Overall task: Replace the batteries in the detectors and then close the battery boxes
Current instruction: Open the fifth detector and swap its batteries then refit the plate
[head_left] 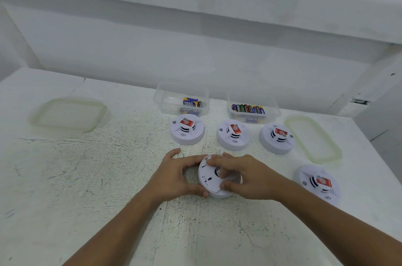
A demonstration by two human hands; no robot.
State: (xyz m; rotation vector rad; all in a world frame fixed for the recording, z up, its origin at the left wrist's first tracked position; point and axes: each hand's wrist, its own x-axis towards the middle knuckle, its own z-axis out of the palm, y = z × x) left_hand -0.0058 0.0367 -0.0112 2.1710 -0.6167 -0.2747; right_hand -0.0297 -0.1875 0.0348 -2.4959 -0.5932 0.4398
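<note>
A white round detector (210, 181) lies back side up on the table in front of me. My left hand (178, 176) grips its left rim between thumb and fingers. My right hand (245, 176) covers its right half, fingers curled over the back and thumb at the near edge. Three more detectors with red stickers stand in a row behind it (187, 128), (233, 135), (277, 138), and another detector (316, 185) sits at the right. Two clear battery boxes stand open at the back: the left box (181, 100) holds a few batteries, the right box (253, 110) holds several.
A translucent lid (69, 114) lies at the far left of the white, speckled table (87, 168). A second lid (313, 138) lies at the right beside the detectors. A white wall rises right behind the boxes. The table's right edge runs close to the rightmost detector.
</note>
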